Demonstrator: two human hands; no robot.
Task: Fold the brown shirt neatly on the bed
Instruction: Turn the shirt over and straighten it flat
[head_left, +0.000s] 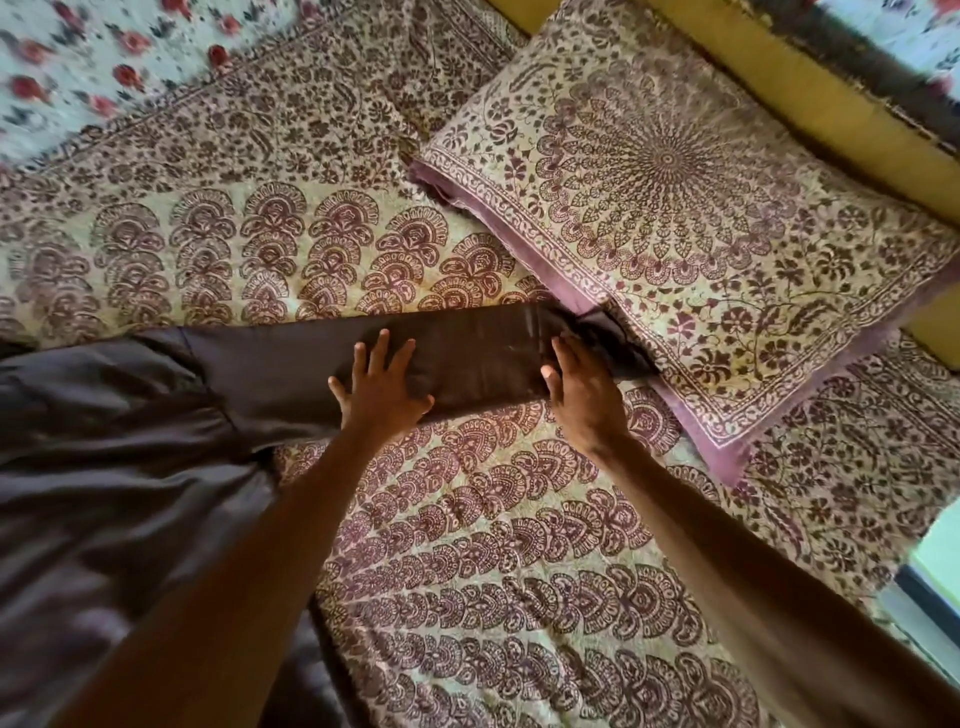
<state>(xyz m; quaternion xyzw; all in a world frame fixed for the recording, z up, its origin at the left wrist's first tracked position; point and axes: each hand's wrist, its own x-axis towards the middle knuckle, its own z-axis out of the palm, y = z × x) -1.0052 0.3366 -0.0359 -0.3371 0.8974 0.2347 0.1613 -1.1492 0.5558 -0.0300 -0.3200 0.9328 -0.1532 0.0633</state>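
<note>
Presses the brown shirt (114, 457) on the bed (493, 571), sleeve (467, 353) reaching the pillow (701, 223): left hand (382, 387) flat mid-sleeve, right hand (582, 395) flat beside the pillow. Looks early: body, away from the pillow, rumpled, apparently no fold made.

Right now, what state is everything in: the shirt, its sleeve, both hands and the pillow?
Shirt: unfolded, wrinkled, spread on the bedspread.
Sleeve: stretched out flat, cuff end reaching the pillow's edge.
Left hand: open, fingers spread, pressing flat on the sleeve.
Right hand: open, resting on the sleeve near the cuff.
Pillow: lying flat on the bedspread.
</note>
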